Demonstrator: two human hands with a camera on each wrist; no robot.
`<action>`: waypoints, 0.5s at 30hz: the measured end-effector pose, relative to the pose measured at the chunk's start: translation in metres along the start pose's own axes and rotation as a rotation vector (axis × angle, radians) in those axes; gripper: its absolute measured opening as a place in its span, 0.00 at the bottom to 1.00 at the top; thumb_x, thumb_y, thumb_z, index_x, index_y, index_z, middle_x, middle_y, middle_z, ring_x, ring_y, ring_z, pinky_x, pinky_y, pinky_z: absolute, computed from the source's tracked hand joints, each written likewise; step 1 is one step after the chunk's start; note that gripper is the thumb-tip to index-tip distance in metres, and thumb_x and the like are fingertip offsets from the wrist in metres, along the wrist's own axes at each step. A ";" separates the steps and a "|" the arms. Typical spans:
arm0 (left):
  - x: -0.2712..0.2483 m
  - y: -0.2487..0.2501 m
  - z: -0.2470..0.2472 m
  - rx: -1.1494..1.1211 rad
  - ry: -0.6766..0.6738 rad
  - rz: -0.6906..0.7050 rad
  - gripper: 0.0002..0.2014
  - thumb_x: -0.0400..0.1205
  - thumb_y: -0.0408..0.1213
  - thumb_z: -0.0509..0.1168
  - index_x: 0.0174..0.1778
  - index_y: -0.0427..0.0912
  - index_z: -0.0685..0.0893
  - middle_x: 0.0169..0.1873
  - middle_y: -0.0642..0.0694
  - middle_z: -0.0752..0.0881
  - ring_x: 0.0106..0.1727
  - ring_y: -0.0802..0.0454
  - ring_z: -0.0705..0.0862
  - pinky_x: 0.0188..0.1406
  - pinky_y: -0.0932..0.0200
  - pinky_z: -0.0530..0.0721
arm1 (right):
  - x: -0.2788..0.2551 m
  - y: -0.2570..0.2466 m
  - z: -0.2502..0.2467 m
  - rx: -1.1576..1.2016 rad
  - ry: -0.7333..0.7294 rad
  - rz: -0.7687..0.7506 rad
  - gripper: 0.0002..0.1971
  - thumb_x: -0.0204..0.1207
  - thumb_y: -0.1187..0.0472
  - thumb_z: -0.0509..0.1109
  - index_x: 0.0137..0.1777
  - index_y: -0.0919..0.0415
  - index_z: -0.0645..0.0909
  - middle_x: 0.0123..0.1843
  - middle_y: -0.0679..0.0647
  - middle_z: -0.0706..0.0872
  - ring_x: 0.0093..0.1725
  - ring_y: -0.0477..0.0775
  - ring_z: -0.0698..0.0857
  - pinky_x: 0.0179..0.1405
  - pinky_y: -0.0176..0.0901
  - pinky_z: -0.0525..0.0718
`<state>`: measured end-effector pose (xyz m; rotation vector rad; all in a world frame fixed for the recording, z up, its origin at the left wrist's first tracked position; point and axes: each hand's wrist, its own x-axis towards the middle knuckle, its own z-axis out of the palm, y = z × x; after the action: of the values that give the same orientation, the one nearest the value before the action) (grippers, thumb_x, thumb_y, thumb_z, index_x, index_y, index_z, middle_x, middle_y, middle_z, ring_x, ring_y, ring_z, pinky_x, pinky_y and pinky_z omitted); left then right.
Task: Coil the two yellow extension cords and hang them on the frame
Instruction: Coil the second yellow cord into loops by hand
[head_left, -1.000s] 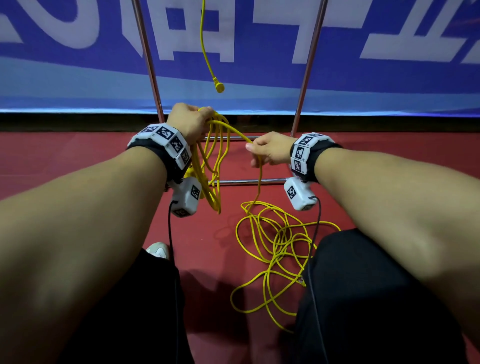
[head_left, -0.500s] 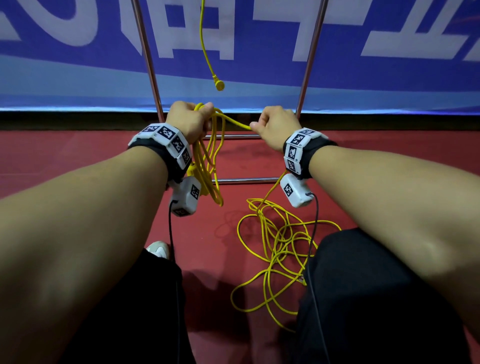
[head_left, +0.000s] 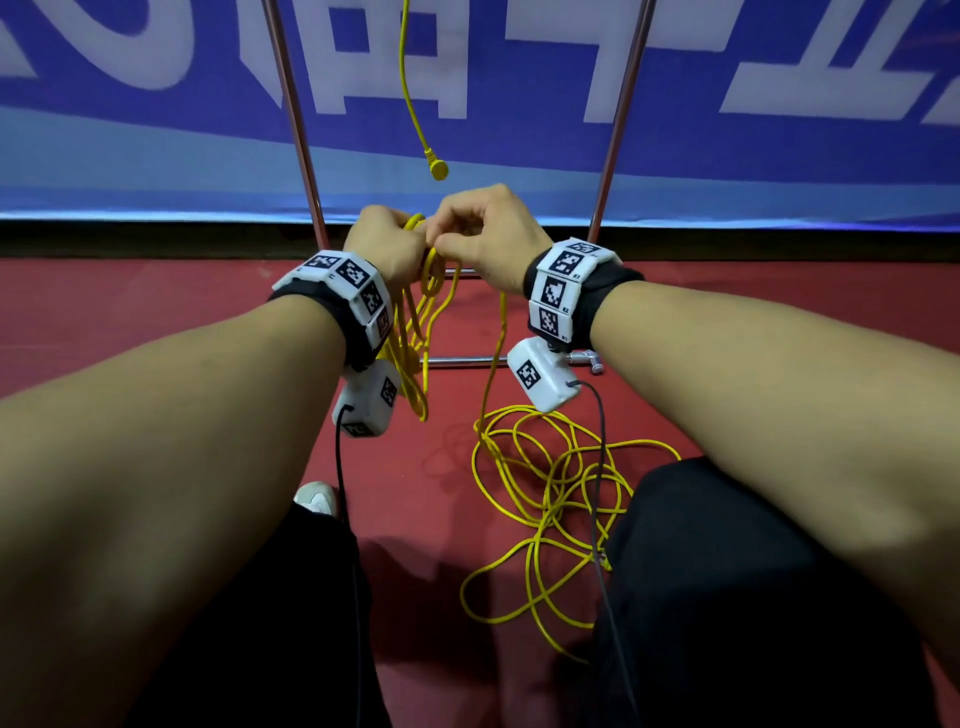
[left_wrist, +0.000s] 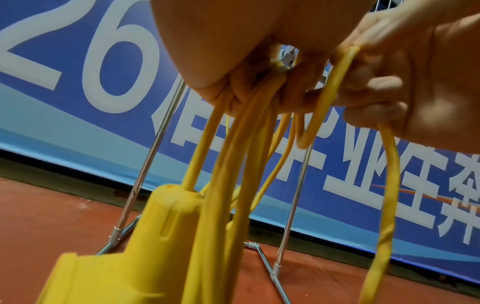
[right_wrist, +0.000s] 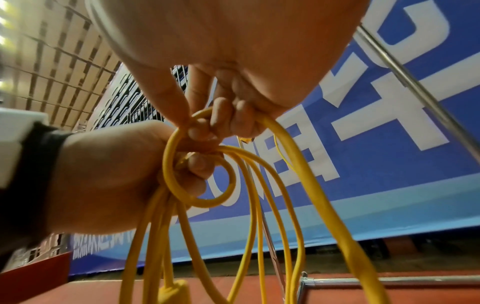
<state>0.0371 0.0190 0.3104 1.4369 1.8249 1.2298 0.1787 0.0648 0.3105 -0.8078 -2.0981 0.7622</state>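
My left hand grips a bundle of yellow cord loops that hang below it; the cord's yellow socket end dangles under the wrist. Pressed against it, my right hand pinches a fresh loop of the same yellow cord beside the left fingers. From the right hand the cord drops to a loose tangle on the red floor. A second yellow cord hangs from above on the metal frame, its plug just over my hands.
The frame's two uprights and low crossbar stand right behind my hands, before a blue banner. My black-trousered knees flank the tangle. A white shoe toe shows at the left knee. Black wrist-camera cables hang down.
My right hand has travelled left and up with the cord, from apart to touching my left hand. More cord has lifted off the floor tangle.
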 end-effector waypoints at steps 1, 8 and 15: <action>-0.001 0.000 0.000 -0.034 0.002 -0.015 0.17 0.82 0.44 0.67 0.31 0.37 0.82 0.21 0.47 0.82 0.26 0.49 0.77 0.31 0.59 0.76 | 0.000 0.002 0.001 0.009 0.020 0.015 0.05 0.65 0.62 0.74 0.37 0.49 0.85 0.35 0.51 0.88 0.34 0.54 0.88 0.40 0.48 0.88; -0.001 0.005 0.005 -0.072 -0.009 -0.016 0.21 0.85 0.46 0.65 0.27 0.42 0.82 0.21 0.46 0.79 0.22 0.52 0.74 0.31 0.60 0.73 | -0.002 0.015 0.000 -0.021 0.204 0.128 0.18 0.59 0.47 0.84 0.34 0.50 0.76 0.31 0.47 0.81 0.29 0.48 0.77 0.32 0.49 0.82; 0.003 0.008 0.005 -0.138 0.104 -0.040 0.19 0.81 0.51 0.68 0.35 0.38 0.89 0.31 0.40 0.89 0.32 0.42 0.87 0.36 0.54 0.86 | -0.008 0.034 -0.002 -0.007 -0.051 0.279 0.16 0.76 0.47 0.76 0.36 0.58 0.80 0.30 0.55 0.86 0.30 0.56 0.85 0.36 0.54 0.86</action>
<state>0.0442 0.0240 0.3156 1.2777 1.7884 1.4044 0.1947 0.0811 0.2838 -1.1103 -2.0580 0.9306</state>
